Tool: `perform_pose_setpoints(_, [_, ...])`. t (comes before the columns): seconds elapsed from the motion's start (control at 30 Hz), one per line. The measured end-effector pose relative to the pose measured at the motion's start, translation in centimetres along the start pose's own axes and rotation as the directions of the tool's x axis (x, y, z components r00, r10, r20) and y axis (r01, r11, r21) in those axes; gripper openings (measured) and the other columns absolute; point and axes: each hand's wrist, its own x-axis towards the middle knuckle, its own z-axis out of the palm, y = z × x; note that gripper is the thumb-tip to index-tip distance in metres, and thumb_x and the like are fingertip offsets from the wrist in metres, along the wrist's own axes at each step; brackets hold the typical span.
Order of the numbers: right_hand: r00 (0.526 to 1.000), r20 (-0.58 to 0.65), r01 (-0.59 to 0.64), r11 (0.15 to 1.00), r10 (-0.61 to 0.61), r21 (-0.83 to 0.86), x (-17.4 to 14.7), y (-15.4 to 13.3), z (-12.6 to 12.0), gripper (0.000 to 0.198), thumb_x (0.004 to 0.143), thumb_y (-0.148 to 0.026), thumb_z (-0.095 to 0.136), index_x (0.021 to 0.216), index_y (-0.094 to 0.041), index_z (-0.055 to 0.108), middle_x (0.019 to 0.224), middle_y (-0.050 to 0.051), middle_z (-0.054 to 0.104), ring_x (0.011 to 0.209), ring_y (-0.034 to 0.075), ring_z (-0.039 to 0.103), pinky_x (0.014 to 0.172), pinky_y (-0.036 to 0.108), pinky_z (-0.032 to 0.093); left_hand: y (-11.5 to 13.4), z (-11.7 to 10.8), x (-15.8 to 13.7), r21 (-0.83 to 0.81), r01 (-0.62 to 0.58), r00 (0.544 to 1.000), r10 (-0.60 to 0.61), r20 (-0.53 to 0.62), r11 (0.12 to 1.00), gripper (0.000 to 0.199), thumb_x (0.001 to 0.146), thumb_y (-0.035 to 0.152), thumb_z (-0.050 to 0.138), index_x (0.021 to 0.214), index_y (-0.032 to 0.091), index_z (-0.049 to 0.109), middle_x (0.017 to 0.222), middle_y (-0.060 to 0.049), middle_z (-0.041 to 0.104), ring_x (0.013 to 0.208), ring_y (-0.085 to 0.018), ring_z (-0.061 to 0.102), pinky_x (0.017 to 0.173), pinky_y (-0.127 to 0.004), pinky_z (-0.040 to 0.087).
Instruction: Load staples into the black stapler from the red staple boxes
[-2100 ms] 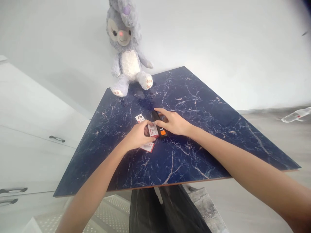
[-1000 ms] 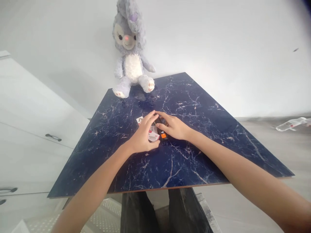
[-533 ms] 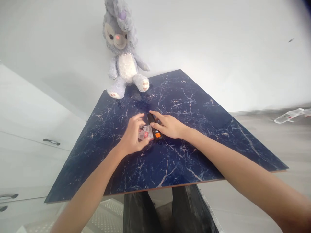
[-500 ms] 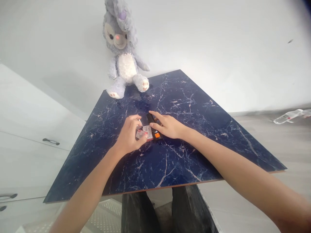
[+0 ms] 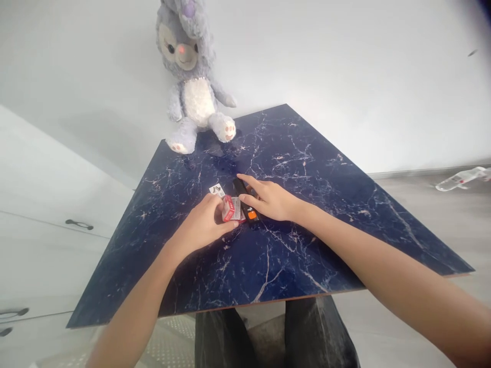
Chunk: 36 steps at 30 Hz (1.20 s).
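My left hand [image 5: 203, 217] is closed around a small red-and-white box [image 5: 229, 208], thumb along its near side and fingers behind. Partly hidden under it lies another printed red-and-white piece, too covered to name. A white card with a black print [image 5: 217, 189] pokes out beyond the left fingers. Against the box's right side lies a long black object with an orange square [image 5: 252, 215]. My right hand [image 5: 272, 199] grips this black object, thumb on its left edge and index finger reaching its far end.
The dark blue marbled table [image 5: 307, 245] carries all of this. A grey plush toy [image 5: 197, 102] sits at its back left edge against the wall. White cabinets with dark handles [image 5: 79, 225] stand at left. Clear plastic packaging [image 5: 460, 179] lies on the floor at right.
My left hand has tipped the small box upright, so its red side shows, and shifted it against the black object. The white card now shows more. My right hand stays on the black object.
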Motion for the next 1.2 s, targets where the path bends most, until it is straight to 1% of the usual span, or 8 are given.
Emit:
perform_pose_setpoints(0.17, [1.000,-0.002,0.003,1.000,-0.003,0.001,0.0,0.0,0.0,0.062,0.106,-0.050,0.045,0.159,-0.022,0.033,0.118,0.010,0.070,0.101,0.029,0.069,0.087,0.037,0.050,-0.5,0.5,0.2,-0.088,-0.106,0.994,0.109,0.029,0.990,0.032,0.083,0.043,0.072,0.094,0.024,0.049,0.121,-0.008,0.062,0.102,-0.027,0.062,0.087,-0.044,0.051])
perform_pose_setpoints(0.3, [1.000,0.000,0.010,1.000,-0.010,-0.011,0.0,0.2,0.1,0.063,0.106,-0.049,0.045,0.160,-0.021,0.032,0.118,0.011,0.070,0.101,0.030,0.069,0.087,0.038,0.050,-0.9,0.5,0.6,-0.119,-0.183,0.983,0.185,0.006,0.976,0.026,0.085,0.038,0.070,0.100,0.025,0.053,0.138,-0.009,0.056,0.128,-0.031,0.053,0.105,-0.049,0.044])
perform_pose_setpoints(0.5, [1.000,0.010,-0.004,1.000,0.004,0.010,0.0,0.0,-0.1,0.062,0.106,-0.050,0.044,0.159,-0.021,0.033,0.115,0.010,0.071,0.100,0.030,0.069,0.086,0.038,0.051,-1.1,1.0,1.1,-0.157,-0.186,0.982,0.186,-0.013,0.970,0.034,0.079,0.038,0.077,0.098,0.024,0.053,0.121,-0.005,0.062,0.108,-0.026,0.061,0.095,-0.042,0.048])
perform_pose_setpoints(0.6, [1.000,0.010,-0.007,1.000,0.007,0.016,0.0,-0.1,-0.1,0.062,0.105,-0.049,0.045,0.159,-0.021,0.034,0.117,0.010,0.071,0.102,0.030,0.069,0.088,0.038,0.051,-1.1,1.4,1.0,-0.140,-0.137,0.991,0.135,-0.026,0.981,0.039,0.079,0.042,0.077,0.105,0.024,0.054,0.116,-0.006,0.064,0.100,-0.026,0.061,0.086,-0.040,0.049])
perform_pose_setpoints(0.7, [1.000,0.011,-0.024,1.000,0.023,0.021,0.0,-0.2,-0.1,0.061,0.105,-0.047,0.047,0.159,-0.020,0.034,0.118,0.011,0.071,0.103,0.030,0.069,0.090,0.039,0.050,-1.3,1.5,0.9,-0.140,-0.100,0.995,0.100,-0.005,0.985,0.045,0.078,0.045,0.078,0.112,0.024,0.056,0.120,-0.008,0.064,0.102,-0.028,0.062,0.086,-0.042,0.051])
perform_pose_setpoints(0.9, [1.000,0.009,-0.014,0.999,0.013,0.042,0.0,-0.4,-0.3,0.060,0.106,-0.047,0.046,0.159,-0.021,0.035,0.118,0.010,0.071,0.102,0.028,0.070,0.089,0.037,0.051,-1.6,1.9,1.1,-0.324,-0.166,0.986,0.160,-0.046,0.931,0.048,0.080,0.040,0.078,0.121,0.027,0.056,0.142,-0.010,0.057,0.112,-0.027,0.065,0.095,-0.044,0.052])
perform_pose_setpoints(1.03, [1.000,0.018,-0.023,0.999,0.022,0.034,-0.1,-0.5,-0.3,0.061,0.106,-0.048,0.046,0.159,-0.020,0.034,0.113,0.010,0.072,0.100,0.029,0.070,0.086,0.037,0.051,-1.4,2.2,0.9,-0.225,-0.131,0.990,0.117,-0.076,0.966,0.047,0.080,0.043,0.078,0.118,0.026,0.056,0.125,-0.008,0.064,0.105,-0.027,0.066,0.091,-0.043,0.052])
perform_pose_setpoints(1.2, [1.000,0.009,-0.005,1.000,0.005,0.004,-0.1,-0.1,0.0,0.061,0.106,-0.047,0.045,0.160,-0.021,0.032,0.123,0.012,0.070,0.106,0.030,0.069,0.090,0.039,0.050,-0.9,2.5,0.7,-0.098,-0.189,0.976,0.176,-0.129,0.977,0.046,0.081,0.039,0.078,0.117,0.024,0.055,0.123,-0.008,0.062,0.113,-0.029,0.060,0.095,-0.043,0.048])
